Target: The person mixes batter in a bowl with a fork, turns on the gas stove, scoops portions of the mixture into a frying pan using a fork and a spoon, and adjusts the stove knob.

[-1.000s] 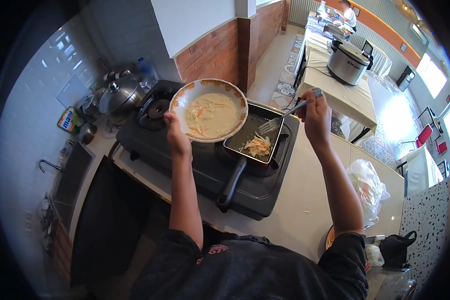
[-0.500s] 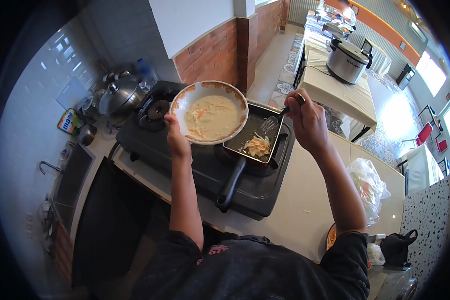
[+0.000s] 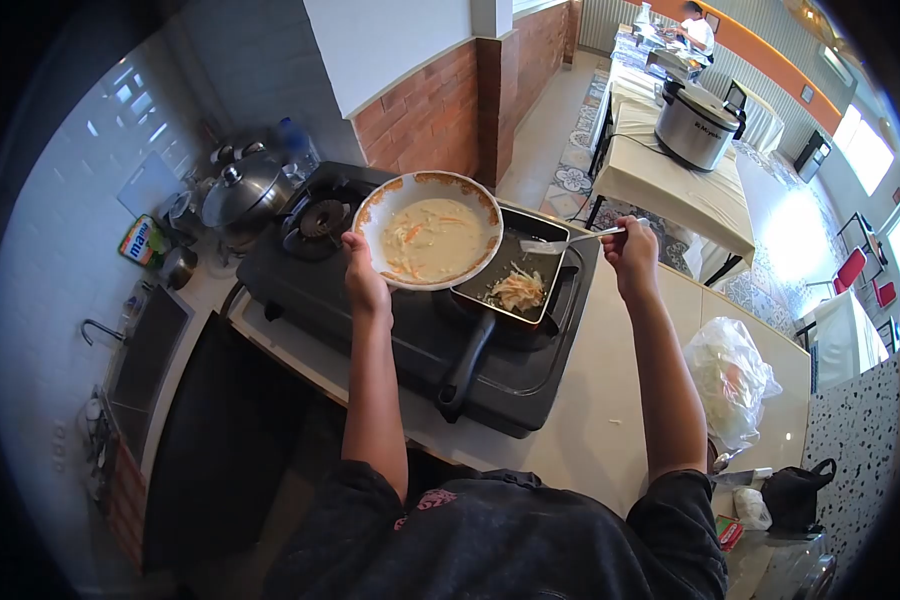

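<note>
My left hand [image 3: 368, 280] grips the near-left rim of a white bowl [image 3: 489, 213] with an orange-brown patterned edge. Pale batter [image 3: 430, 245] with shredded vegetables, some orange, lies in the bowl. In my right hand [image 3: 632, 258], closed fingers hold a fork [image 3: 580, 239] by the end of its handle. The fork's head is over the far part of a square frying pan [image 3: 510, 228]; whether it touches the pan I cannot tell. A small clump of battered shreds [image 3: 520, 291] sits in the pan near its right side. The bowl covers the pan's left edge.
The pan stands on the right burner of a black gas stove [image 3: 390, 350]; its handle [image 3: 458, 375] points towards me. A lidded pot [image 3: 240, 195] is at the left, and a plastic bag [image 3: 730, 380] at the right. Farther off are a rice cooker [image 3: 698, 125] and a person [image 3: 695, 32].
My right hand has moved right and slightly down, turning the fork from steeply tilted to nearly level. The bowl has shifted slightly right in view. The clump stays in the pan.
</note>
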Demonstrator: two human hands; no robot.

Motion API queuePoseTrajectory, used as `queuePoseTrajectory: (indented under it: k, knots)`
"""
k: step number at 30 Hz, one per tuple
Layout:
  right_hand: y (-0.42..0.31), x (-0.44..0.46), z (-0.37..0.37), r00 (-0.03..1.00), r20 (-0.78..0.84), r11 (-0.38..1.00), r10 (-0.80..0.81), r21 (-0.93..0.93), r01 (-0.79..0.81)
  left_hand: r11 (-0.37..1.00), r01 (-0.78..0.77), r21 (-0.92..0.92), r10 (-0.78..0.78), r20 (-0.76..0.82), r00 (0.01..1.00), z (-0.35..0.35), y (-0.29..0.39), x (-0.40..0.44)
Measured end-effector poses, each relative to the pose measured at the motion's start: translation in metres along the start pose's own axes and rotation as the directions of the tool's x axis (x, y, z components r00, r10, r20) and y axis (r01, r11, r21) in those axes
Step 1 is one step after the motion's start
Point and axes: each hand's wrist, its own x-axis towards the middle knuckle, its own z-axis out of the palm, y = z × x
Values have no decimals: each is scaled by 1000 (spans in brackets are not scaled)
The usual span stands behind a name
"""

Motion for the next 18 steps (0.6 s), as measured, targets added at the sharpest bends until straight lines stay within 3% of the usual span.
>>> queuePoseTrajectory:
  k: [2, 6, 13, 18]
  knots:
    - [-11, -3, 1, 998, 0, 988, 68, 142, -67, 1000, -1, -24, 1, 5, 1000, 2, -1, -3]
    - [-53, -26, 30, 999, 53, 969, 0, 245, -14, 999, -27, -32, 30, 92, 995, 0, -4, -4]
    - [-66, -58, 75, 945, 287, 987, -155, 10, 159, 999, 16, -46, -5, 221, 975, 1, 16, -25]
    - [-64, -96, 56, 920, 294, 919, -260, -217, 329, 991, 30, -130, 5, 267, 964, 4, 34, -66]
